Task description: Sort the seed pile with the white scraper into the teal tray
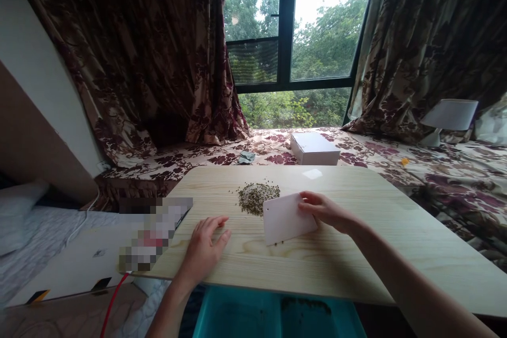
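My right hand [321,208] grips the right edge of a white card [287,220], which is tilted over the tabletop [340,259]. Beside the card's upper left corner lies a loose pile of small dark and pale grains [255,198], some scattered around it. A few grains also show at the card's lower edge. On the table left of the card rests my left hand [206,245], its thumb and fingers apart, holding nothing. What kind of grains they are I cannot tell.
Below the table's front edge sits a teal divided tray [237,312], dark grains in its right compartment. A blurred-out object [154,235] lies at the table's left edge, with a red cable [113,301] below. Behind stand a white box [315,149] and a lamp [451,114].
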### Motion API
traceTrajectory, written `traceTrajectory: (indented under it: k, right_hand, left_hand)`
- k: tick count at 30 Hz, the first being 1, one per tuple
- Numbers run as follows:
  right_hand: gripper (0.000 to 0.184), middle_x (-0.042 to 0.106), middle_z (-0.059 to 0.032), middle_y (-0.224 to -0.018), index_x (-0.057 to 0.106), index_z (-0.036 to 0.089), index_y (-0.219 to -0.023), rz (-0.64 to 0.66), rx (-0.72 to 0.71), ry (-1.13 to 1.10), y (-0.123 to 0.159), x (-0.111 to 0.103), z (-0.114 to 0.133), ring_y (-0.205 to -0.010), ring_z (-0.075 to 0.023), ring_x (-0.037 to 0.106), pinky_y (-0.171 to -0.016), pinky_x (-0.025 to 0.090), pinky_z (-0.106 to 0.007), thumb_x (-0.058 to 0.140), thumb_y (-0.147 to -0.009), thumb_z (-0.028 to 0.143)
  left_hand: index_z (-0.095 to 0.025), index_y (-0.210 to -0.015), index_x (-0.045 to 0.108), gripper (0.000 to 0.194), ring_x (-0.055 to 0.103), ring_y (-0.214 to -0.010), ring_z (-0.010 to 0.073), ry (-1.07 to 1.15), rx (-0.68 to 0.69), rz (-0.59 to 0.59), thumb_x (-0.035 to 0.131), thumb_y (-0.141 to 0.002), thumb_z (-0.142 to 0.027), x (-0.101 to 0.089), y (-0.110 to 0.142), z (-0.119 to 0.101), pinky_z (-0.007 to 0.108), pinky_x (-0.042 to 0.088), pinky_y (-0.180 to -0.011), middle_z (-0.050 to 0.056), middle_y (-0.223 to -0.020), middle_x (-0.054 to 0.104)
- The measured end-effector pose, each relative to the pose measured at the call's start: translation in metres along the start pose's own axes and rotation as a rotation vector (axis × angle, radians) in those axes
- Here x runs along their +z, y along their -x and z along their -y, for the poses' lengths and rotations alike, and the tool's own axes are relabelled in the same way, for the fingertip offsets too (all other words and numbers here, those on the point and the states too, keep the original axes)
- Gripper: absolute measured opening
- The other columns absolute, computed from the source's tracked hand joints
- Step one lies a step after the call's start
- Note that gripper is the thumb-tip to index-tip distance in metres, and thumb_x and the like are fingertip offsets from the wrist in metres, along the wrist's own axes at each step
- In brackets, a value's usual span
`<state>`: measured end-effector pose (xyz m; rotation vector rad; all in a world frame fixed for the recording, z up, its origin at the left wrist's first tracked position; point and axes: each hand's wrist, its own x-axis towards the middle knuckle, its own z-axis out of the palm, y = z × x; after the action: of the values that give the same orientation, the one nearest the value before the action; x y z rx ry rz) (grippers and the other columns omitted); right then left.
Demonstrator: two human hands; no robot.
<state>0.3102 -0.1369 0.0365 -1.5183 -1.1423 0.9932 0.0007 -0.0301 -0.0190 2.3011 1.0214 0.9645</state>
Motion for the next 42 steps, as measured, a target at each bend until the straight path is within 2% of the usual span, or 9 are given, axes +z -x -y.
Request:
traceTrajectory:
  k: [11, 17, 19, 23, 26, 28, 33, 42]
  right_hand:
    - [0.028, 0.066, -0.0018, -0.072, 0.067, 0.018, -0.079, 0.171, 0.116, 0.0, 0.035, 0.0, 0.014, -0.064, -0.0141, 0.055, -0.055, 0.04, -0.024, 0.074, -0.065, 0.041]
    - [0.032, 0.067, -0.0035, -0.075, 0.068, 0.018, -0.08, 0.228, 0.129, 0.04, 0.056, -0.008, 0.02, -0.07, -0.0176, 0.058, -0.06, 0.043, -0.026, 0.075, -0.065, 0.046]
    - [0.036, 0.068, -0.0045, -0.079, 0.068, 0.019, -0.082, 0.141, 0.114, 0.042, 0.056, -0.013, 0.018, -0.073, -0.0192, 0.06, -0.062, 0.046, -0.027, 0.076, -0.063, 0.048]
    - [0.044, 0.07, -0.0066, -0.083, 0.067, 0.019, -0.09, -0.162, 0.0, -0.054, 0.039, -0.017, 0.003, -0.076, -0.0214, 0.064, -0.065, 0.05, -0.03, 0.074, -0.063, 0.052]
    - [0.045, 0.072, -0.0076, -0.083, 0.063, 0.019, -0.097, -0.389, -0.056, -0.115, 0.022, -0.013, -0.008, -0.075, -0.0222, 0.066, -0.064, 0.052, -0.032, 0.072, -0.064, 0.05]
    - [0.045, 0.072, -0.0078, -0.085, 0.061, 0.019, -0.099, -0.489, -0.075, -0.121, 0.014, -0.007, -0.014, -0.074, -0.0219, 0.067, -0.064, 0.052, -0.032, 0.069, -0.067, 0.048]
    - [0.046, 0.072, -0.0081, -0.087, 0.059, 0.019, -0.103, -0.571, -0.115, -0.079, 0.012, 0.003, -0.027, -0.075, -0.0219, 0.067, -0.061, 0.052, -0.03, 0.064, -0.07, 0.05]
    - [0.046, 0.072, -0.0069, -0.084, 0.058, 0.02, -0.1, -0.571, -0.114, -0.039, 0.011, 0.006, -0.032, -0.075, -0.0221, 0.067, -0.061, 0.051, -0.03, 0.064, -0.068, 0.053]
  left_hand:
    - [-0.019, -0.106, 0.065, 0.031, 0.06, -0.099, 0.0235, -0.003, 0.0, -0.016, 0.053, -0.083, -0.036, 0.0, 0.0, 0.0, 0.043, 0.046, -0.093, 0.007, -0.099, 0.068]
    - [-0.02, -0.107, 0.065, 0.032, 0.06, -0.099, 0.0238, 0.005, -0.007, -0.005, 0.053, -0.082, -0.037, 0.0, 0.0, -0.001, 0.043, 0.046, -0.093, 0.007, -0.1, 0.068]
    - [-0.02, -0.108, 0.064, 0.033, 0.06, -0.1, 0.0243, 0.006, -0.015, 0.008, 0.053, -0.082, -0.036, 0.0, 0.0, -0.001, 0.043, 0.046, -0.093, 0.008, -0.101, 0.068]
    - [-0.021, -0.108, 0.064, 0.033, 0.059, -0.101, 0.0252, 0.007, -0.02, 0.016, 0.052, -0.082, -0.037, 0.0, -0.001, 0.001, 0.044, 0.046, -0.094, 0.008, -0.102, 0.067]
    - [-0.021, -0.108, 0.065, 0.033, 0.059, -0.101, 0.0253, 0.009, -0.015, 0.008, 0.053, -0.082, -0.037, 0.001, 0.0, 0.001, 0.044, 0.046, -0.093, 0.008, -0.101, 0.067]
    - [-0.021, -0.107, 0.065, 0.032, 0.06, -0.1, 0.0249, 0.009, -0.009, -0.003, 0.053, -0.082, -0.037, 0.001, 0.0, 0.001, 0.044, 0.047, -0.093, 0.008, -0.101, 0.068]
    - [-0.02, -0.107, 0.066, 0.032, 0.06, -0.099, 0.0238, 0.002, -0.002, -0.016, 0.054, -0.082, -0.036, 0.0, 0.0, -0.001, 0.043, 0.047, -0.092, 0.008, -0.101, 0.068]
    - [-0.02, -0.107, 0.065, 0.032, 0.06, -0.1, 0.0244, 0.007, -0.015, -0.01, 0.053, -0.082, -0.036, 0.0, 0.0, -0.002, 0.043, 0.047, -0.093, 0.008, -0.101, 0.068]
